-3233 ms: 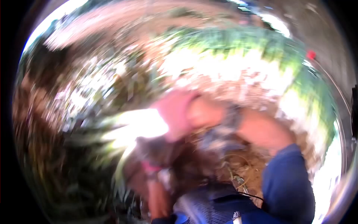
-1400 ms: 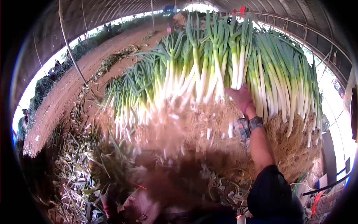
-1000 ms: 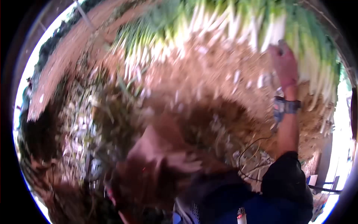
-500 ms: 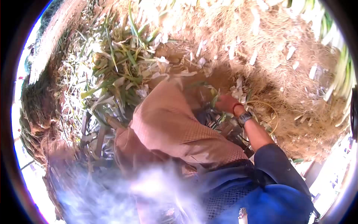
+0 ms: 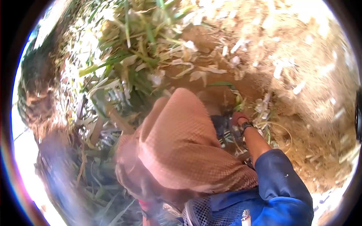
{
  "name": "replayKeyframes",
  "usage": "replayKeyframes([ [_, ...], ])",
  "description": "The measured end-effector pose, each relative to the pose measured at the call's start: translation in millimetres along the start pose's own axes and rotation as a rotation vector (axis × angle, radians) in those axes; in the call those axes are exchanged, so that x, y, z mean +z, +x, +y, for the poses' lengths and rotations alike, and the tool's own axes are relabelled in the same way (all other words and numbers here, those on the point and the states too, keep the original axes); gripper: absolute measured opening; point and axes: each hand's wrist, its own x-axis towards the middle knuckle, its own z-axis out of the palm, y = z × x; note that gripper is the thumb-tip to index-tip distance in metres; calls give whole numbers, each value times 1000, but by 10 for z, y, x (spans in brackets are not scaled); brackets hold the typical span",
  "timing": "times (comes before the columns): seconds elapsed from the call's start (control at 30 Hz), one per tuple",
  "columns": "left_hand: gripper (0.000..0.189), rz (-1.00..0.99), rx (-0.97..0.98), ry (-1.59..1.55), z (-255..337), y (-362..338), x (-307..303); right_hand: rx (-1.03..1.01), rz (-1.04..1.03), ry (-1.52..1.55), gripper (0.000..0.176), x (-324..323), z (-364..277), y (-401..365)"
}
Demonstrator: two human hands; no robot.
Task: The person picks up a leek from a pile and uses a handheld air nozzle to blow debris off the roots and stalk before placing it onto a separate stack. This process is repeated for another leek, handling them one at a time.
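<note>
My right hand (image 5: 238,119) reaches down beside my covered knee, low over cut leaf scraps. Its fingers are dark and blurred, so I cannot make out whether they grip anything. A dark band circles that wrist. Against the hand lie green and white leaf trimmings (image 5: 241,101). Close to its right side is a thin yellow loop (image 5: 289,136). My left hand does not show clearly; only a small red patch (image 5: 143,205) and a bit of skin appear below the checked brown cloth (image 5: 184,150) over my legs.
A heap of green leaves and pale peelings (image 5: 132,56) spreads at the upper left. Fibrous roots and white stalk pieces (image 5: 298,88) cover the soil on the right. A white stick with an ashy tip, like a cigarette (image 5: 246,218), juts in at the bottom.
The view has shifted, and the leaf heap appears larger. My right hand sits lower in the picture, still beside the knee. The pale smoky haze at the bottom has thinned.
</note>
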Motion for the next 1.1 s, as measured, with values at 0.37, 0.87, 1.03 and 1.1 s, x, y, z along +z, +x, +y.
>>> replayKeyframes([
  [0.37, 85, -17, -270, -101, 112, 49, -101, 51, 63, -110, 40, 249, -11, 437],
  [0.87, 77, 120, -218, -115, 420, -14, -302, -881, 1000, 713, 36, -3911, -759, -652],
  [1.03, 73, 197, -216, -155, 417, -177, -367, -977, -263, 670, 44, -3755, -1952, -3225],
  [1.1, 70, 223, -193, -260, 465, -203, -467, -1152, -52, 538, 43, -2789, -2298, -3662],
])
